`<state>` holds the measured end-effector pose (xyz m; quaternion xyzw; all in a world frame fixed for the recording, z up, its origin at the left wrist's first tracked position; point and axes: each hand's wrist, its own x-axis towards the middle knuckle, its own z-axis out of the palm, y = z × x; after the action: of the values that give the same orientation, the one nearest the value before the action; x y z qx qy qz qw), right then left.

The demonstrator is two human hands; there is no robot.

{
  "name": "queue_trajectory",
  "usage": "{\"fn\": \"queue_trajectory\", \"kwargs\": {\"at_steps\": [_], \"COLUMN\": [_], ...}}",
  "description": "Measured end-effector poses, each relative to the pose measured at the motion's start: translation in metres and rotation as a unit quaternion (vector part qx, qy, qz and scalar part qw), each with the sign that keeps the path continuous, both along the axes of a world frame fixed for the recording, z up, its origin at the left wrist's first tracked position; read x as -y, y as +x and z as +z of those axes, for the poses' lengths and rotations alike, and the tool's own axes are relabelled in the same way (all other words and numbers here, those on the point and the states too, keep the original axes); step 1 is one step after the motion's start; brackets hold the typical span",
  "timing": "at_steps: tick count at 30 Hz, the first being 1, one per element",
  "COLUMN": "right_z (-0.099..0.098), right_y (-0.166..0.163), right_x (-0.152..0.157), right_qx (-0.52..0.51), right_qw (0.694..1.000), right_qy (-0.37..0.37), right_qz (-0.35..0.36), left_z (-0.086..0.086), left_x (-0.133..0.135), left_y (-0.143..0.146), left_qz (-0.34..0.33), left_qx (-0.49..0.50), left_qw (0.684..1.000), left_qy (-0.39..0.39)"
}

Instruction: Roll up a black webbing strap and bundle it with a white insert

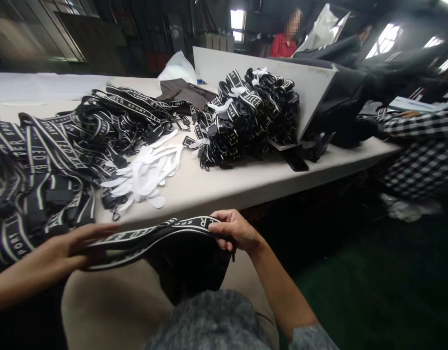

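A black lanyard point(183, 224) with white lettering and pale edge stripes is stretched, doubled, over my lap. Its right end is pinched between the thumb and fingers of my right hand point(235, 229), and a short dark end hangs below. At the other end, my left hand point(73, 248) has the strap's looped part between its long, slightly blurred fingers and thumb. Just beyond that hand, a heap of similar lanyards point(45, 146) covers the table's left part. Beside the heap lie several white strips point(146, 172) with rounded ends.
Bundled lanyards point(246, 116), tied with white strips, are piled against a white board point(311, 87) on the table point(209, 189). A dark phone-like slab point(295, 159) lies near the table edge. A checkered sleeve point(421, 121) shows at right; a person in red point(283, 46) is behind.
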<state>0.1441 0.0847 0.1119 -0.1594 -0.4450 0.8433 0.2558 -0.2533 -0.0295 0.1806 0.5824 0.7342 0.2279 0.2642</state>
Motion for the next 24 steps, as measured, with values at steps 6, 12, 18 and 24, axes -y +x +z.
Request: {"fn": "queue_trajectory", "kwargs": {"at_steps": [6, 12, 18, 24], "right_z": [0.028, 0.037, 0.031, 0.022], "right_y": [-0.013, -0.031, -0.048, -0.089], "right_x": [0.003, 0.007, 0.015, 0.033], "right_qx": [0.002, -0.103, -0.1, -0.091], "right_qw": [0.998, 0.994, 0.988, 0.959], "right_qy": [0.027, 0.033, 0.035, 0.049], "right_qz": [0.06, 0.004, -0.11, -0.265], "left_z": [0.009, -0.021, -0.033, -0.033], "left_x": [-0.008, -0.044, -0.046, -0.043], "left_y": [0.093, 0.164, 0.186, 0.192], "left_qz": [-0.175, -0.172, 0.0, 0.05], "left_qx": [0.058, 0.135, 0.268, 0.397], "left_qw": [0.981, 0.968, 0.951, 0.906], "left_qy": [0.057, 0.122, 0.156, 0.134]}}
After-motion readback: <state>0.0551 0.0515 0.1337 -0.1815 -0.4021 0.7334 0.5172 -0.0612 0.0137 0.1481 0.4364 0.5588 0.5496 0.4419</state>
